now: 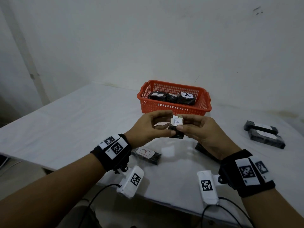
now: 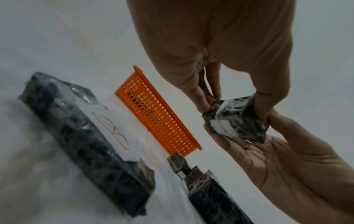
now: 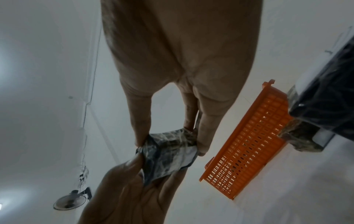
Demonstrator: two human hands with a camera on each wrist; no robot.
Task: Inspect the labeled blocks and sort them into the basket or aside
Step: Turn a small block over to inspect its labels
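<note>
Three blocks (image 1: 171,97) lie in my basket (image 1: 204,102); both my left hand (image 1: 148,127) and right hand (image 1: 202,132) pinch a held block (image 1: 176,127), others unsorted.

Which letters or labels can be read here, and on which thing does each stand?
"A": label of the held block.
"A": right block in the orange basket.
"B", red: block on the table.
Left basket block and two blocks set aside: labels too faint.
</note>
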